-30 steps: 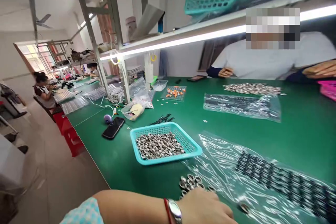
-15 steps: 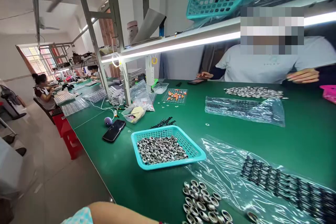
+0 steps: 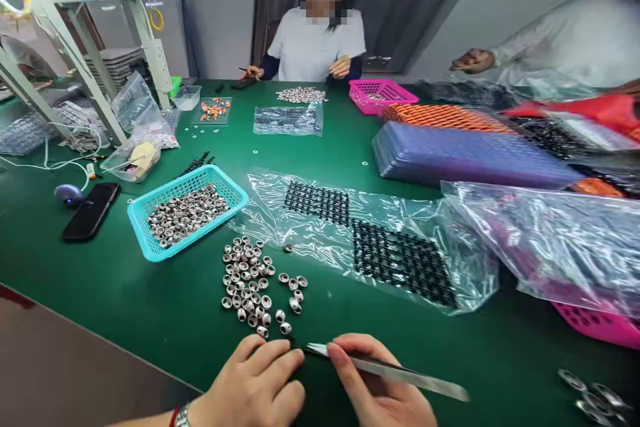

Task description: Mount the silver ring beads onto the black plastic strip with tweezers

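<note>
Pinching slim silver metal tweezers (image 3: 407, 375) in right hand (image 3: 395, 408); near curled left hand (image 3: 253, 383), cannot tell whether gripping. Probably handling small black piece (image 3: 295, 341) between hands, near silver oval metal beads (image 3: 254, 286). Likely calls for steady aim.

Silver tweezers (image 3: 410, 377), one; turquoise basket (image 3: 143, 223), one; pink baskets (image 3: 383, 107), two
</note>
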The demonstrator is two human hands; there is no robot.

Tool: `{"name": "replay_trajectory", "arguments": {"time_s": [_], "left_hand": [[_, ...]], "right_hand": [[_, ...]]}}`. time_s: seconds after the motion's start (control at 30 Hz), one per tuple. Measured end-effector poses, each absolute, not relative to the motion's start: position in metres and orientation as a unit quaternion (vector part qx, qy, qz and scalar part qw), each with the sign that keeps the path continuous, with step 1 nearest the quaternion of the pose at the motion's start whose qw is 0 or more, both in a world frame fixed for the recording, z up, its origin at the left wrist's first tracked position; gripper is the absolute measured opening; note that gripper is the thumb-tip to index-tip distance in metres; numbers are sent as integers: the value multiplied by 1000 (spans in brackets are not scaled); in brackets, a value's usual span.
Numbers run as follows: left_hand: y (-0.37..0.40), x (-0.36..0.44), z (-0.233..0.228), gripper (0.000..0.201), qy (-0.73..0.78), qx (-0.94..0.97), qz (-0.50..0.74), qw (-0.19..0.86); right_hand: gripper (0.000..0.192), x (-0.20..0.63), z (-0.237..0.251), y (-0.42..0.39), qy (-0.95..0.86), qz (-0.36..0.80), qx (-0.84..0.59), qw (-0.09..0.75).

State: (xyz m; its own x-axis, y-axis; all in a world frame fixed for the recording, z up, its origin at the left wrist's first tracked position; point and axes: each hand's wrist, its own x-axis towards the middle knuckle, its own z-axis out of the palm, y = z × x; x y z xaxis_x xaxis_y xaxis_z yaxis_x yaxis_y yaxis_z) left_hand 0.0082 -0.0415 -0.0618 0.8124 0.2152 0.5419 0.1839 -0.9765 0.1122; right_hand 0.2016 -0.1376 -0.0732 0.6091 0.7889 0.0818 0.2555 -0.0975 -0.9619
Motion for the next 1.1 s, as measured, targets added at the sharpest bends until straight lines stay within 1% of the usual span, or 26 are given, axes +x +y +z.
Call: {"name": "replay_trajectory", "arguments": {"time_s": [0.17, 0.3, 0.53, 0.67, 0.83, 0.97, 1.1], "left_hand": [[-51, 16, -67, 36, 128, 945, 300, 29], [-51, 14, -67, 30, 126, 953, 271, 39], [-52, 17, -67, 37, 131, 944, 299, 40], [-52, 18, -65, 34, 129, 947, 291, 32], [-53, 17, -66, 30, 121, 954, 273, 29], [-51, 16, -66, 26, 110, 962, 245, 38], [-49, 15, -57, 28, 126, 950, 269, 98]], "right_hand": [[27, 183, -68, -126, -424, 171, -698, 551], [23, 181, -68, -125, -439, 157, -704, 535], [21, 180, -65, -125, -448, 158, -704, 528], [21, 180, -66, -126, -443, 176, -701, 530], [18, 181, -65, -123, -436, 179, -684, 557], [21, 179, -59, -118, -430, 169, -669, 582], [21, 178, -54, -115, -413, 160, -664, 603]]}}
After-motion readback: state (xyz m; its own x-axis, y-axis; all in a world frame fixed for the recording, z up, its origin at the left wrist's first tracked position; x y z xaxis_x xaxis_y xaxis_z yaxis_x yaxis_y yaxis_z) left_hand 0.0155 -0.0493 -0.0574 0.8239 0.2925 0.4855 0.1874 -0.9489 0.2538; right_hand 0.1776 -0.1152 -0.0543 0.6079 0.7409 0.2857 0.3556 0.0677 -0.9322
